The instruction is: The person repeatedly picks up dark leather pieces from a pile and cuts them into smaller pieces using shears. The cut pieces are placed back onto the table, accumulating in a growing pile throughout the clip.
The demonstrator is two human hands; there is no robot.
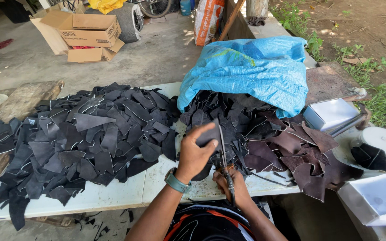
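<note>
My left hand (pixel 194 154), with a teal watch on the wrist, pinches a dark leather scrap (pixel 207 135) above the white table (pixel 112 194). My right hand (pixel 231 180) is closed around the handles of scissors (pixel 224 156), whose blades point up beside the scrap. A big heap of black leather pieces (pixel 86 138) covers the table's left side. Another heap of black and brown pieces (pixel 273 143) spills from under a blue woven sack (pixel 251 67) on the right.
A white open box (pixel 329 114) and a white round tub (pixel 383 140) stand at the right, with another white box (pixel 378 198) nearer. Cardboard boxes (pixel 83 33) lie on the concrete floor behind. Leather offcuts litter the floor below the table.
</note>
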